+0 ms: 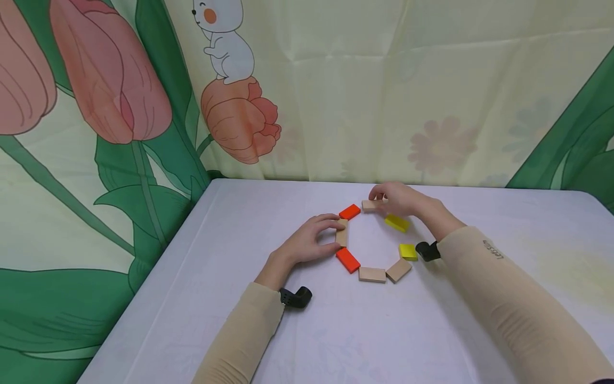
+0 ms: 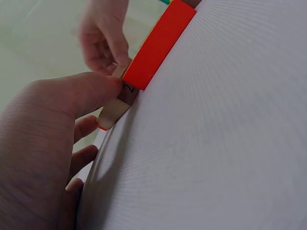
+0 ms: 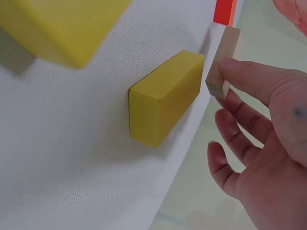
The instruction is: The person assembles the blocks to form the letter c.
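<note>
Small blocks form a rough ring on the white-covered table. On its left side, my left hand (image 1: 309, 240) holds a plain wooden block (image 1: 341, 238) between thumb and fingers, its ends near two red blocks. One is the upper red block (image 1: 349, 212), the other the lower red block (image 1: 347, 260). At the far side my right hand (image 1: 400, 200) pinches another plain wooden block (image 1: 370, 206), just right of the upper red one. In the right wrist view, thumb and fingertips grip this wooden block (image 3: 224, 60) near one end. A yellow block (image 1: 397, 223) lies just below that hand.
The ring's near side has two wooden blocks, one straight (image 1: 372, 274) and one slanted (image 1: 398, 270). Another yellow block (image 1: 408, 252) sits at the right, beside the right wrist's black camera (image 1: 428, 250). Behind the table's far edge hangs a printed curtain (image 1: 345, 106).
</note>
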Demonstrator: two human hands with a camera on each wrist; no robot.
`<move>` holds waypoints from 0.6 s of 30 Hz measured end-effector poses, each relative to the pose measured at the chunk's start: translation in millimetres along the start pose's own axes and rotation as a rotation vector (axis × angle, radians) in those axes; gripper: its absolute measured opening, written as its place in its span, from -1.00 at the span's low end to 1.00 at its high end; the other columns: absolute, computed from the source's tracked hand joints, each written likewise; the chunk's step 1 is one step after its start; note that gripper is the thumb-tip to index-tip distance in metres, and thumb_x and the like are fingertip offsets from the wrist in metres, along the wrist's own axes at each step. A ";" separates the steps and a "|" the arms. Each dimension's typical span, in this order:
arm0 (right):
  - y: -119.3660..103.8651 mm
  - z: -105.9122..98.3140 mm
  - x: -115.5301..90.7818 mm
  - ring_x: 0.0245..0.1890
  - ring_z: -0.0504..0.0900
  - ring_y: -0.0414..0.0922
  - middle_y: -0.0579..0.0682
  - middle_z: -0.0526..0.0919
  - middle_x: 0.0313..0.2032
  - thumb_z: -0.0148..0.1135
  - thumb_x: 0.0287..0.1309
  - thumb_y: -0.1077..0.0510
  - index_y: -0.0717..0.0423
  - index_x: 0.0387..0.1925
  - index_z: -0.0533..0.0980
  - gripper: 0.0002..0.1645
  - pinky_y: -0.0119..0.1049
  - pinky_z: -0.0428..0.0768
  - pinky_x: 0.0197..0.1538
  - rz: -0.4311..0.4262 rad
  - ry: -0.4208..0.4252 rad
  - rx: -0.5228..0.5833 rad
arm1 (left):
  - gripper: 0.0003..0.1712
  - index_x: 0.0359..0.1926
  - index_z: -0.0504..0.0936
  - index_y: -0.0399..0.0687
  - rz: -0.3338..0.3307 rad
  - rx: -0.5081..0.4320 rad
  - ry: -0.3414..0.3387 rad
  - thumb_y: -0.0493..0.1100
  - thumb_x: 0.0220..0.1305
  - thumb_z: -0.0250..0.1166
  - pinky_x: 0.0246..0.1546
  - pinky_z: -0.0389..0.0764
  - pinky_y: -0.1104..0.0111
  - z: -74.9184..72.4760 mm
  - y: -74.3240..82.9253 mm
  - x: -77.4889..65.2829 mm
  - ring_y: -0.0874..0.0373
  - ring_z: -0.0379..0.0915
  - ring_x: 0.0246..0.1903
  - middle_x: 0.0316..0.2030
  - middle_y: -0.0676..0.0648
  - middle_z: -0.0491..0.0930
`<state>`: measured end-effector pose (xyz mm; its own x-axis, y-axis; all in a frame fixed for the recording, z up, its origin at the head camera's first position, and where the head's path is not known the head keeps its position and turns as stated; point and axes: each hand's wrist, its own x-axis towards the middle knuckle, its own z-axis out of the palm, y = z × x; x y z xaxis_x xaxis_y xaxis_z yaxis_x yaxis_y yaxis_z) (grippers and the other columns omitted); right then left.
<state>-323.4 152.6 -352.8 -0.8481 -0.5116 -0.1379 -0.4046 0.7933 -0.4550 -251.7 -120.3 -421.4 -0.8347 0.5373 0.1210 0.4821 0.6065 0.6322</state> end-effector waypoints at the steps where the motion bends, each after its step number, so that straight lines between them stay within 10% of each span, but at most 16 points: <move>1: 0.0 0.0 0.5 -0.05 0.50 0.13 0.21 0.58 -0.02 0.25 0.32 0.32 0.26 0.08 0.56 -0.69 0.05 0.55 0.12 0.002 -0.001 -0.001 | -0.52 0.25 0.62 0.15 0.000 0.000 0.001 0.02 0.31 0.31 0.37 0.28 0.14 0.1 -0.3 0.1 0.16 0.15 0.40 0.38 0.12 0.36; 18: 2.3 1.3 6.6 -0.09 0.55 0.08 0.23 0.59 0.03 0.19 0.34 0.33 0.27 0.11 0.55 -0.67 0.01 0.58 0.09 0.019 -0.021 0.002 | -0.52 0.25 0.62 0.15 0.007 0.011 0.003 0.03 0.31 0.31 0.37 0.29 0.15 0.3 -1.9 0.7 0.17 0.15 0.40 0.38 0.11 0.36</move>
<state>-329.4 150.6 -355.9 -0.8479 -0.5037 -0.1651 -0.3879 0.8019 -0.4543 -253.2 -120.9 -422.8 -0.8318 0.5402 0.1277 0.4912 0.6092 0.6226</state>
